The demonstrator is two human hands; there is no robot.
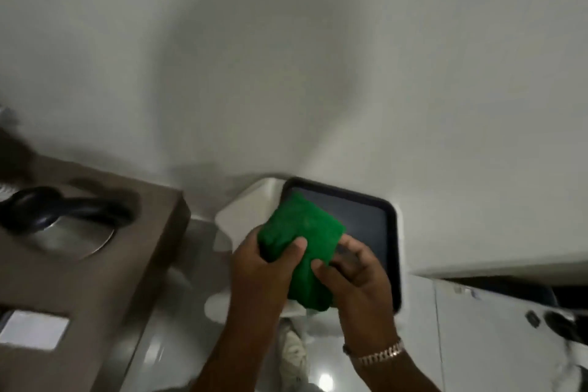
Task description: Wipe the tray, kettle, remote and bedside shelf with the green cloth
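Green cloth gripped by both hands, left and right, over the dark tray

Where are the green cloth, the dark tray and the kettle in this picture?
green cloth [302,226]: head view, on its upper folded part.
dark tray [366,216]: head view, on its bare flat bottom.
kettle [68,232]: head view, on its metal lid, under the black handle.

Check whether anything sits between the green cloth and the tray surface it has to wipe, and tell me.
Nothing visible does. The green cloth is held in both the left hand and the right hand right over the dark tray. The tray's exposed surface looks bare, though the part under the cloth and hands is hidden.
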